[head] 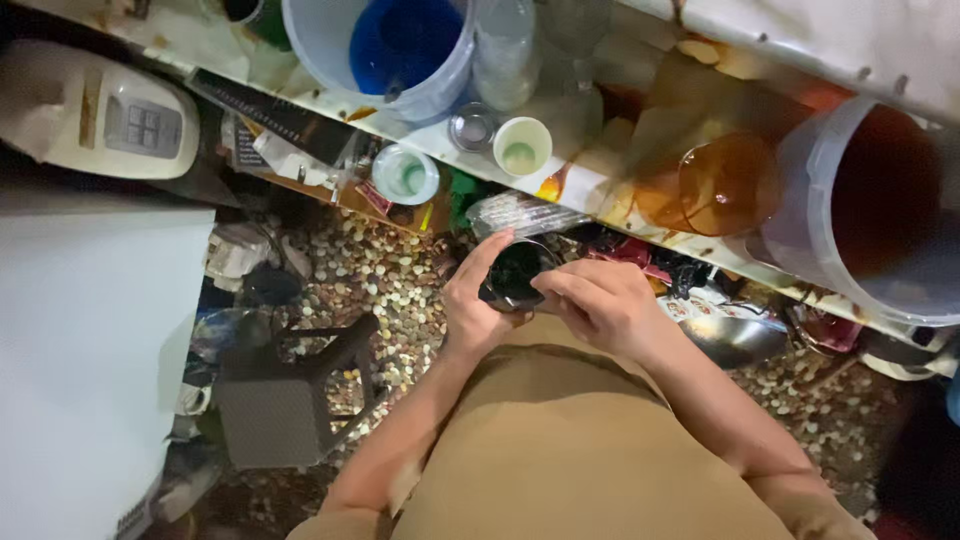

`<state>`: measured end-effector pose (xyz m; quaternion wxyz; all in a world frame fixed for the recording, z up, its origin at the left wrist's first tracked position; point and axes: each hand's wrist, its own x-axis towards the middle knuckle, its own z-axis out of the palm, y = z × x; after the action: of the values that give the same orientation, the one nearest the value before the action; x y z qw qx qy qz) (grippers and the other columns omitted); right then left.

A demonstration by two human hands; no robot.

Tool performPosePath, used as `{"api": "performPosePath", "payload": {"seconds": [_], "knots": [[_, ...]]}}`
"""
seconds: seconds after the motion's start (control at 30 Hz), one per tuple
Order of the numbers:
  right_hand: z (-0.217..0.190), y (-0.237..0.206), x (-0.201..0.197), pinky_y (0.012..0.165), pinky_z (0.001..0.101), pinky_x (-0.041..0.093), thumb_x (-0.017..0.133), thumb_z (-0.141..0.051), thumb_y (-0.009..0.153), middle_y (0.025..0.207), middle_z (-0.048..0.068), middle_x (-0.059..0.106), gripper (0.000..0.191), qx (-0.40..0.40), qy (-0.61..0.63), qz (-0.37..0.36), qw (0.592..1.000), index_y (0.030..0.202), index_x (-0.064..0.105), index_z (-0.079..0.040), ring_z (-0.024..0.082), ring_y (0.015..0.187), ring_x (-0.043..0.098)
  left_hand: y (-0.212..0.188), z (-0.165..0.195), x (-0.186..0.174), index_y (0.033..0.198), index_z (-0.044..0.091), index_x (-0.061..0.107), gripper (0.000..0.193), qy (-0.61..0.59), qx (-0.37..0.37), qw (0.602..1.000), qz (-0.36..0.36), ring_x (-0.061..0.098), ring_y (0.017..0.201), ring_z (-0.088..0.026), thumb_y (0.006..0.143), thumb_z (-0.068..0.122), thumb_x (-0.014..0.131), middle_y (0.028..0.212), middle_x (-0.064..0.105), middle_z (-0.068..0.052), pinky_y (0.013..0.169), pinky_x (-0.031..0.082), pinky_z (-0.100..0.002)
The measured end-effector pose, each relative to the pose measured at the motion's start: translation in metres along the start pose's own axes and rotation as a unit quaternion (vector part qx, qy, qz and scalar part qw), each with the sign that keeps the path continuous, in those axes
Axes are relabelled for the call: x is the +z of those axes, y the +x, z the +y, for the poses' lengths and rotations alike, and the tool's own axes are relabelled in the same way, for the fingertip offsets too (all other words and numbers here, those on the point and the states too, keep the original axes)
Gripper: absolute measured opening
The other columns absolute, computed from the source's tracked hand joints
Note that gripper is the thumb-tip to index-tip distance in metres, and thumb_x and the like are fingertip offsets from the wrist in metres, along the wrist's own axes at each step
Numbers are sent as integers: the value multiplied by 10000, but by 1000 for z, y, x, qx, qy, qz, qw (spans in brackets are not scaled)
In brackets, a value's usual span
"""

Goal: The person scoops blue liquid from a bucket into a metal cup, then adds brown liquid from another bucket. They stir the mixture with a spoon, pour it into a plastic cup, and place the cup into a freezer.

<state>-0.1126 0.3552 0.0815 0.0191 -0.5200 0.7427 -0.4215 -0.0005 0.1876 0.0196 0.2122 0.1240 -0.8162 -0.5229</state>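
left grip (475, 300): wrapped round dark cup (514, 274), steadying it at belly height, off the desk.
right grip (592, 300): fingers pinched together at cup rim, working its contents; held item hidden.
beyond grip: desk (600, 185) edge carries two small white cups (521, 146).
farther: blue-filled bucket (385, 50), brown-filled bucket (870, 200).

A stained counter (610, 190) is seen running from ten o'clock to four o'clock across the top of the view. On it, a pale bucket (395, 50) with a blue inside is set at twelve o'clock, with a small white cup (522, 146) and a round metal lid (473, 128) just below. An amber lid (728, 183) and a large bucket of brown liquid (870, 210) are placed toward two o'clock. Below, a pebbled floor (385, 285) is shown, bearing a grey stool (290, 400) at eight o'clock.
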Motion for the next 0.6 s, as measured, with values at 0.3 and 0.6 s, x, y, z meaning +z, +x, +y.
{"api": "performPosePath", "payload": {"seconds": [0.3,0.6], "knots": [[-10,28,26,638,366,571,774,60,791,854,66,687,294,10,5,-19,1000,1060,715,-44,247,738,701,3,-12,-34,1369,75,622,782,-14,-24,999,17,697,1242,-318,631,75,880,1356,683,-152,1066,563,-377],[-33,60,53,622,352,571,749,66,824,890,87,717,276,18,19,-13,1000,1071,694,-47,254,731,711,14,-28,-83,1385,67,603,826,-51,-4,999,-4,674,1278,-328,595,45,844,1374,671,-165,1098,540,-393]]}}
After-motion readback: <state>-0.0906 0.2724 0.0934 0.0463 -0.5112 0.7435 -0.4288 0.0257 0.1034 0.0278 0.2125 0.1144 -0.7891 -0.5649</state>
